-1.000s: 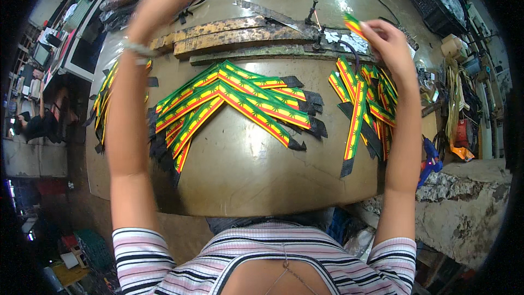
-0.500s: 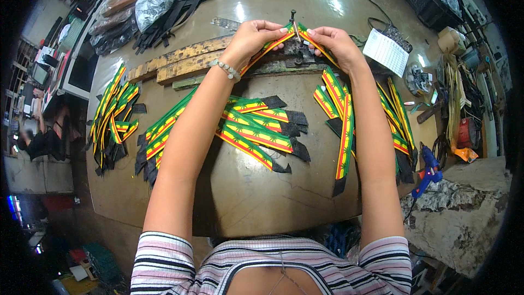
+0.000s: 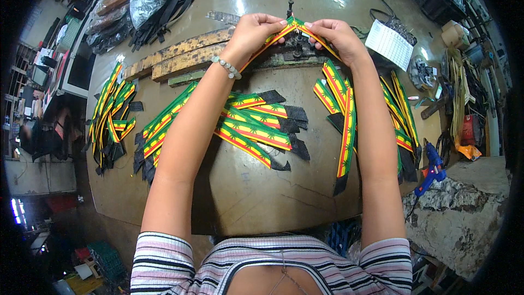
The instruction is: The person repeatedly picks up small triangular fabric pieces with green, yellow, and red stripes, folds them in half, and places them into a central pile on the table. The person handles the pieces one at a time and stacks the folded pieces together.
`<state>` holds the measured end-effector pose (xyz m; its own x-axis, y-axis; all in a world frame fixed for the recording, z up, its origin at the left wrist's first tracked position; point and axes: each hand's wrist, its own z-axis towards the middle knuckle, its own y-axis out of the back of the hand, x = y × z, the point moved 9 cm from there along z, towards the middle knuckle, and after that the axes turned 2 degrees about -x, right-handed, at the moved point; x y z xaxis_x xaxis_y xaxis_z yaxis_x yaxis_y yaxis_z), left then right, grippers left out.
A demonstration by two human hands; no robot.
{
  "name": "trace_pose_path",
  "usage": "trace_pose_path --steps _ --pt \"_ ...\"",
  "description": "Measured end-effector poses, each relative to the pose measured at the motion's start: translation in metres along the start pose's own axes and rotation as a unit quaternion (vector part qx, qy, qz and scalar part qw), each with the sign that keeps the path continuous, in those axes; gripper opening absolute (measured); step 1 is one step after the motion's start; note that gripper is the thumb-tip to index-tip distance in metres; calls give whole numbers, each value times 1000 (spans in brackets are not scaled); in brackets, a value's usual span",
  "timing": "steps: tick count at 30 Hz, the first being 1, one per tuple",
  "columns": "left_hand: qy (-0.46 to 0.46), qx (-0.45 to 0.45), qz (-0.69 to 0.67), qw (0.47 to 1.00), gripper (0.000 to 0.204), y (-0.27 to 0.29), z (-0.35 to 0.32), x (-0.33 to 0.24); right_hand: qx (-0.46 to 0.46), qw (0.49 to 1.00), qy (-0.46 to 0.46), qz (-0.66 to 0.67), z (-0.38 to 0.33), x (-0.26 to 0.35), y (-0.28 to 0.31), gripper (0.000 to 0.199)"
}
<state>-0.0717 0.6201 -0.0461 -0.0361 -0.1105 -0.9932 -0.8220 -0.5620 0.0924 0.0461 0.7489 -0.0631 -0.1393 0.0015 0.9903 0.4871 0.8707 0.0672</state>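
Right now the left grip point(image 3: 252, 34) is pinching one patterned strip point(image 3: 286, 30) while the right grip point(image 3: 338, 38) is pinching a second strip point(image 3: 303, 29), their upper ends meeting in a peak between the grips, just by a black upright bolt point(image 3: 290, 6). Below both grips, a pile of similar strips point(image 3: 256, 125) is lying on the desk point(image 3: 245, 202). Should either grip be pulling unevenly or loosening, the meeting ends could be slipping out of line or snagging on the bolt.
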Motion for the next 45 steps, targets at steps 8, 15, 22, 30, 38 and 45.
trace_pose_path --steps 8,15,22,30,38,45 --pt "-5 8 16 1000 26 -1 0 0 -1 1000 2 6 0 0 2 30" --pt "-32 3 5 999 24 -1 0 -4 -9 1000 8 24 0 1 5 30" --pt "-36 17 -2 999 26 -1 3 1 12 1000 11 22 -1 1 0 30" --pt "-26 5 37 999 28 -1 -3 -4 20 1000 15 19 0 0 0 30" --pt "-37 -4 45 998 29 4 5 7 12 1000 16 8 2 0 3 28" --pt "-152 -38 37 987 31 36 -56 -88 57 998 28 -8 12 -10 9 33"
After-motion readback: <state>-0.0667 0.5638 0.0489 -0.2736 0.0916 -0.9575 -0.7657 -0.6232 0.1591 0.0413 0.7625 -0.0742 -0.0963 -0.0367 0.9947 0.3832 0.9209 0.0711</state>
